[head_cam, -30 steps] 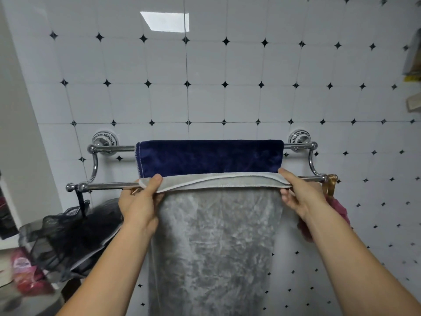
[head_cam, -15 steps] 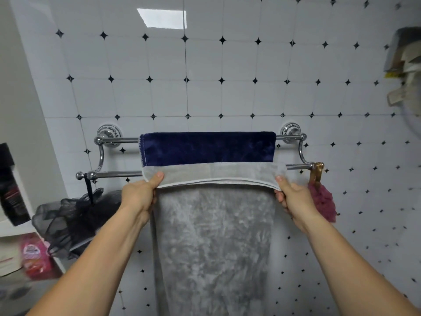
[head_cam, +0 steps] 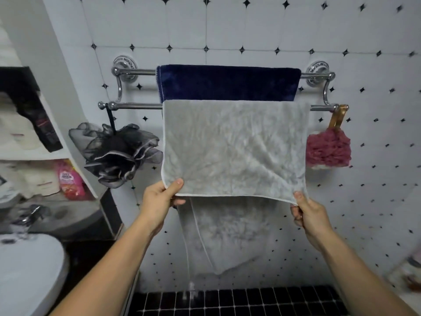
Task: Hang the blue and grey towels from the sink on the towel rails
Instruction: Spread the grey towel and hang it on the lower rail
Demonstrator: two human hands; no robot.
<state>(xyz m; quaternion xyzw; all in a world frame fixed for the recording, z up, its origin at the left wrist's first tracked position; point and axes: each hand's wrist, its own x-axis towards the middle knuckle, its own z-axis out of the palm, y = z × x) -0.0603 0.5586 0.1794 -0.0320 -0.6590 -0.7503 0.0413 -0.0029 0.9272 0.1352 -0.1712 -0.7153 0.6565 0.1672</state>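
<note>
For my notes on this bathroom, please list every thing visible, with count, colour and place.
blue towel: 1, navy, over back rail
grey towel: 1, grey, over front rail
towel rails: 2, chrome, on tiled wall
mesh sponge: 1, black, hanging from front rail, left
puff: 1, dark pink, hanging from front rail, right
pink packet: 1, on left shelf
left hand: grip on grey towel's lower left corner
right hand: grip on lower right corner

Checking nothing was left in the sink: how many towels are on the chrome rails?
2. The dark blue towel hangs over the back rail; the grey towel drapes over the front rail, its lower corners pinched by both hands. None seems hidden.
</note>
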